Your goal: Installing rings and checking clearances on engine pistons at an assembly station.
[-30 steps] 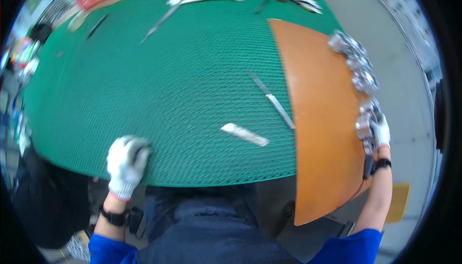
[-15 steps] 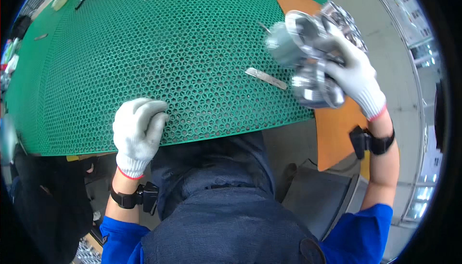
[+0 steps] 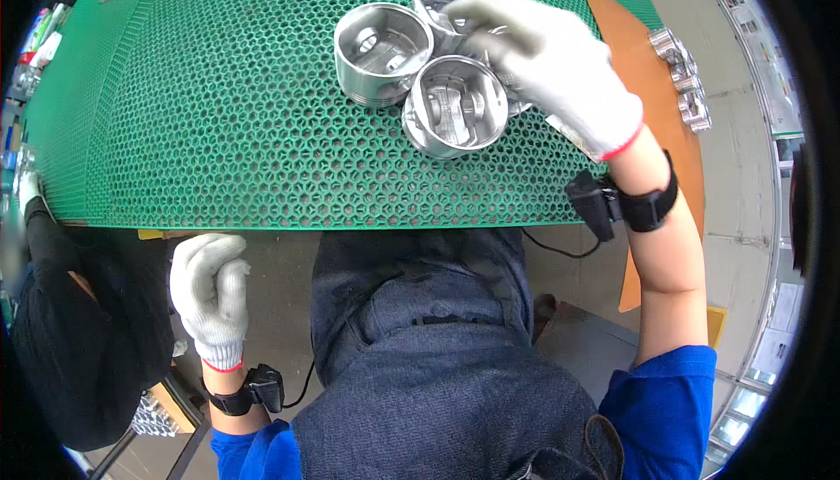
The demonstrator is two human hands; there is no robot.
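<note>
Standing right of centre on the green worktop (image 3: 245,147), the clustered metal cups (image 3: 455,108) look stiff, fairly heavy and slick, best gripped round their outer walls, with the right hand (image 3: 560,69) arched over their right side, its hold unclear, and the left hand (image 3: 210,292) loosely curled, empty.

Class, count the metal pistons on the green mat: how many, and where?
4 show: a left piston, a far piston, a near piston, and a right piston mostly hidden by the right hand, which may hide more.

Workshop, green honeycomb bench mat (image 3: 236,121), machined metal pistons (image 3: 455,111)
</note>
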